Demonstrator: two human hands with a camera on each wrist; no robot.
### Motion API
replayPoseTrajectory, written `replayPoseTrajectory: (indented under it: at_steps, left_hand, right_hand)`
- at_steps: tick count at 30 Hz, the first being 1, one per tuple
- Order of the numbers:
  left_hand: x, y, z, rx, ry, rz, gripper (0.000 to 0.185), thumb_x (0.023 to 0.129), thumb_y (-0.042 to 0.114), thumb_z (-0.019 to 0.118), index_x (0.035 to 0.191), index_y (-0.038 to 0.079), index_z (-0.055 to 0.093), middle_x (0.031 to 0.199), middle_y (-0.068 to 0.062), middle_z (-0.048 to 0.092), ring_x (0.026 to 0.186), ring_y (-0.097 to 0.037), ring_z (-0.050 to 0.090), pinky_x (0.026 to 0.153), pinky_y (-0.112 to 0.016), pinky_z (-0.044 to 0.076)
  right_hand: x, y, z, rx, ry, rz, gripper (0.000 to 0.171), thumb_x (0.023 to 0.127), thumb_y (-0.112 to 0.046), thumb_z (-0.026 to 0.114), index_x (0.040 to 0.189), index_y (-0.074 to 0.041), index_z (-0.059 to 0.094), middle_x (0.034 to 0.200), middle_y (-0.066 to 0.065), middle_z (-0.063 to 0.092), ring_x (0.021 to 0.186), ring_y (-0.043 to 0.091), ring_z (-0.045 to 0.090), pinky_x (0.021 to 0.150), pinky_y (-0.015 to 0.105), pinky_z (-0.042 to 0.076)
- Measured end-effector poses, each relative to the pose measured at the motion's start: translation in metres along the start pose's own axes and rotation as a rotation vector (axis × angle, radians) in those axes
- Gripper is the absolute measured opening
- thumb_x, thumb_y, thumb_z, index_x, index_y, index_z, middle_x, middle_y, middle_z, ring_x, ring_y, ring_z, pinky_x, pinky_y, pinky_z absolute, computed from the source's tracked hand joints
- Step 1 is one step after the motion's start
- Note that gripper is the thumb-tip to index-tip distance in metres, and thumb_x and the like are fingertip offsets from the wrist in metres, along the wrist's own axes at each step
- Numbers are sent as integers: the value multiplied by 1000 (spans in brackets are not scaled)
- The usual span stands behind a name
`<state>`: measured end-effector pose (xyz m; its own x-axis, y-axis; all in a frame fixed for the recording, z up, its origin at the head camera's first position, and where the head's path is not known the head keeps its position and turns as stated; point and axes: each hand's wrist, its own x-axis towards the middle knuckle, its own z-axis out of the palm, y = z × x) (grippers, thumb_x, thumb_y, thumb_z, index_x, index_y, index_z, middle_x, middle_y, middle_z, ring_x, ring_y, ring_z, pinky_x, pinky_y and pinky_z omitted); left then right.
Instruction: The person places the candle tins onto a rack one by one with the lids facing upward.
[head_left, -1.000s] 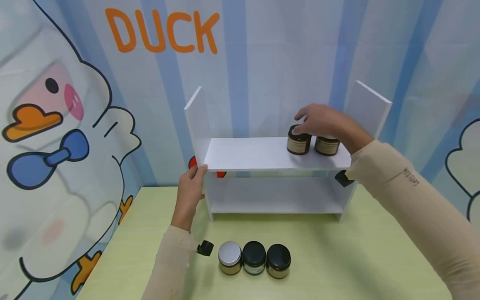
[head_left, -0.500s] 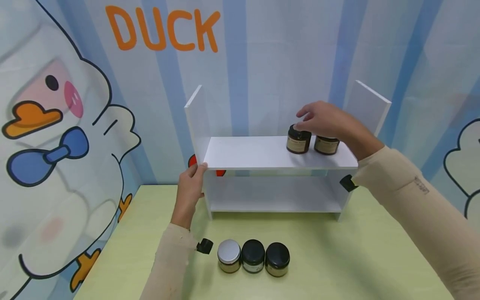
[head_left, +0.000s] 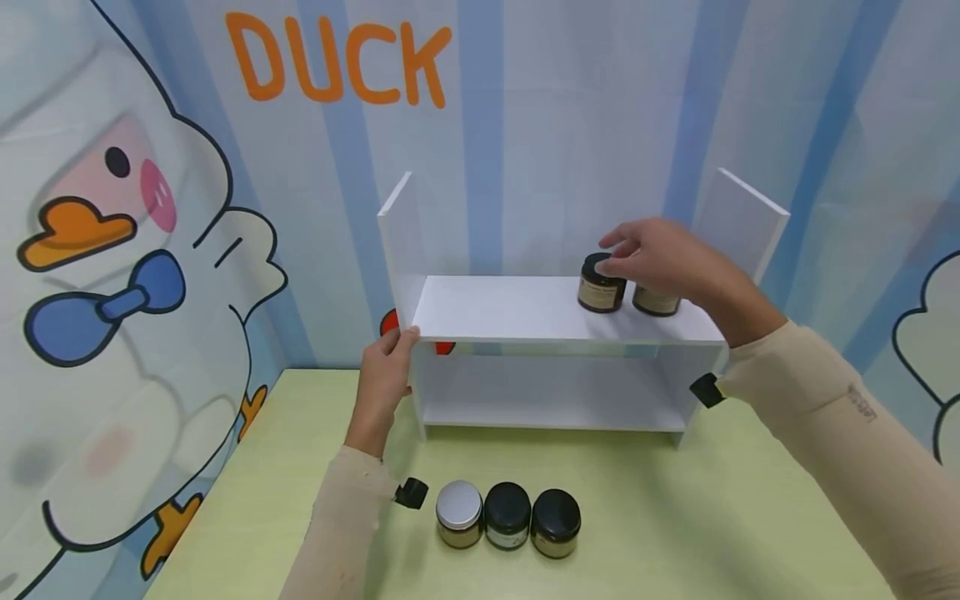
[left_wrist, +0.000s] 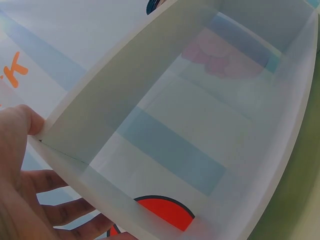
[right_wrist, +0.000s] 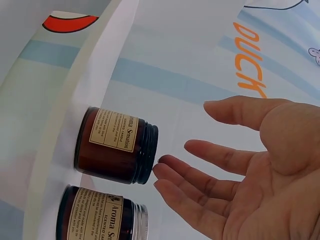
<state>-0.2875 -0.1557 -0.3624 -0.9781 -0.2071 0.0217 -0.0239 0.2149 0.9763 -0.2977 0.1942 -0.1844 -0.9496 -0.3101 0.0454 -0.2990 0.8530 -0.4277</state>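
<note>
Right hand: the bare right hand has its fingers spread and only loosely bent, with nothing in its hold; the thumb and fingertips are close by a lid, and whether one of them touches it I cannot tell.
Jar by the fingertips: a short brown glass jar with a black lid and a cream printed label, upright toward the right end of the upper board.
Its neighbour: a second brown glass jar with a silver lid and a cream label, just to the right on the same board, a narrow gap between the two; the right hand hides its top in the head view.
Printing: the right wrist view shows "Aroma" on both labels, with "Scented Candle" readable on the black-lidded jar.
Left hand: the bare left hand grips the left side panel of a white two-tier shelf unit, thumb on the near edge at the upper board's left corner, fingers reaching past the panel on its outer side.
Near row: a silver-lidded glass jar at left, a black-lidded glass jar with a pale label in the middle and another black-lidded glass jar at right, upright and close together.
Table: a pale yellow-green tabletop under the row and the unit.
Sleeves: beige, on both arms.
Backdrop: a blue-striped cloth on the far side, bearing orange "DUCK" lettering.
</note>
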Motion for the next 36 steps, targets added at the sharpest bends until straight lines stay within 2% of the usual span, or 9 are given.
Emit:
replayPoseTrajectory:
  at_steps: [15, 19, 25, 29, 36]
  left_hand:
    - [-1, -1, 2, 13, 4, -8, 67, 99, 61, 50, 153, 21, 47, 152, -4, 48, 131, -30, 47, 95, -55, 53]
    - [0, -1, 2, 15, 7, -16, 68, 99, 61, 50, 154, 21, 46, 153, -4, 47, 132, -30, 47, 96, -55, 52]
    - [0, 0, 2, 8, 7, -15, 68, 99, 60, 50, 154, 21, 45, 154, -4, 46, 134, -30, 45, 97, -56, 52]
    - [-1, -1, 2, -3, 6, -19, 69, 99, 61, 50, 154, 20, 45, 154, -4, 45, 135, -30, 44, 98, -57, 52]
    - [-1, -1, 2, 7, 4, -5, 69, 99, 61, 50, 154, 20, 45, 154, -5, 46, 133, -30, 46, 96, -55, 53]
  right_hand:
    - [-16, 4, 15, 22, 51, -69, 48, 100, -31, 61, 142, -7, 57, 131, 22, 63, 127, 40, 55, 96, 57, 48]
    - [-22, 6, 22, 42, 76, -95, 44, 100, -29, 61, 139, -8, 60, 125, 19, 68, 122, 37, 60, 92, 53, 51]
    - [-34, 8, 36, 51, 64, -113, 45, 101, -31, 60, 141, -9, 60, 126, 17, 68, 119, 35, 62, 92, 52, 52]
    - [-41, 10, 45, 95, 59, -122, 48, 101, -33, 63, 142, -10, 59, 126, 16, 67, 118, 33, 63, 90, 50, 54]
    - [-54, 10, 62, 117, 65, -145, 48, 100, -32, 65, 143, -12, 59, 123, 13, 69, 116, 31, 64, 93, 51, 53]
